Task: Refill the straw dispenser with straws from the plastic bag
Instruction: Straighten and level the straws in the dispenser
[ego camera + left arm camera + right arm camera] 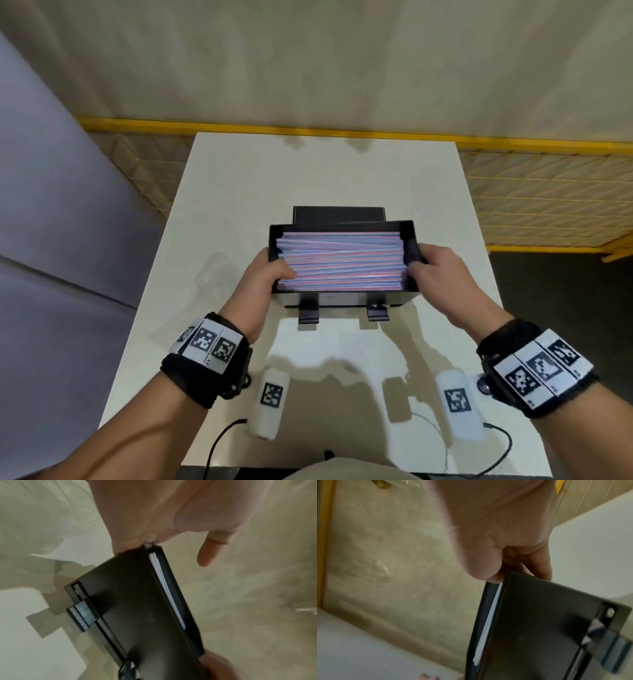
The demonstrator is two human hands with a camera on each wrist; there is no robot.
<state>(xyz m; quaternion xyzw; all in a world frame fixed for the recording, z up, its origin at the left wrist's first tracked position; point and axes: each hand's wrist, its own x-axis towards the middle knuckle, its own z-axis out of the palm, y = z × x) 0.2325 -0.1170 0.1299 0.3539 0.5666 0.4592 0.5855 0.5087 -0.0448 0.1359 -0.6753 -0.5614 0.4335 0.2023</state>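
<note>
White cylinder-ish pads with black square code markers sit closest to us, one on the left [268, 401] and one on the right [459, 403], each with a thin cable trailing off the near edge of the white table [219, 205]. Our black wristbands carry the same sort of blocky printed codes, no readable letters or brand on any of it as far as we can tell. Just past those, our left hand [265, 274] grips the left end of the black straw dispenser [342, 297], thumb curled over the rim onto the straws [342, 263], other fingers hidden down the outside wall. Our right hand [433, 270] does the same on the right end, thumb hooked over the edge and fingers wrapped around the side. The dispenser sits mid-table with its top open, packed with pink, blue and white striped straws lying left to right, a few slightly askew. Two little black brackets stick out from its near face. Its black lid [339, 215] stands up behind. Beyond the table there's a yellow mesh fence [548, 192] and a beige wall.
</note>
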